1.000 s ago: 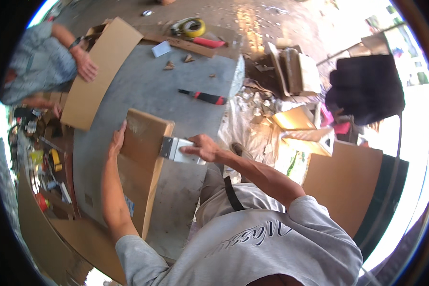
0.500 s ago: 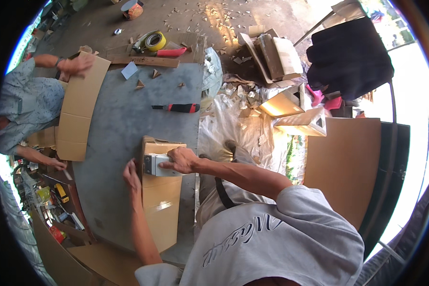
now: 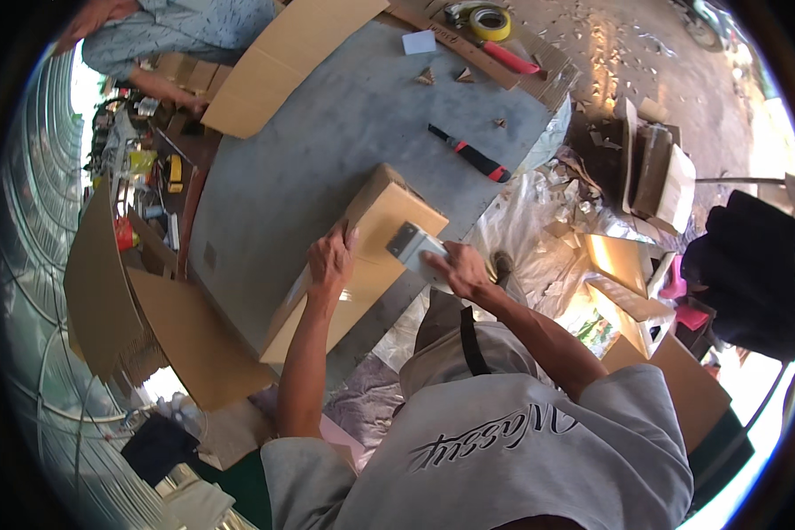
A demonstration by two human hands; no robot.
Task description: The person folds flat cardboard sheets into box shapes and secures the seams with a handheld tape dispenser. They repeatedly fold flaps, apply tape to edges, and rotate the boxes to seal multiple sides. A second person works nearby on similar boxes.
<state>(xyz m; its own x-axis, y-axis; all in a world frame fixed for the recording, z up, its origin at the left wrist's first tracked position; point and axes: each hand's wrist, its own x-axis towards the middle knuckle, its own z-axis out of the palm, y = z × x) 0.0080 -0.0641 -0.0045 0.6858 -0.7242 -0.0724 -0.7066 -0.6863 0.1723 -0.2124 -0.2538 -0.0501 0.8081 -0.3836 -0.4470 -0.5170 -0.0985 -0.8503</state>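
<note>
On the grey table (image 3: 274, 177), my left hand (image 3: 329, 263) presses spread on the cardboard box (image 3: 362, 256); my right hand (image 3: 461, 269) grips the metal scraper (image 3: 412, 243), which could slip and gouge.

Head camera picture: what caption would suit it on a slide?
Left hand steadies a flat cardboard box on a grey table while the right hand presses a scraper onto it.

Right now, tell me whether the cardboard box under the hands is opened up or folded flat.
Folded flat: the cardboard box lies as a thin slab on the grey table, left hand pressing on it.
</note>
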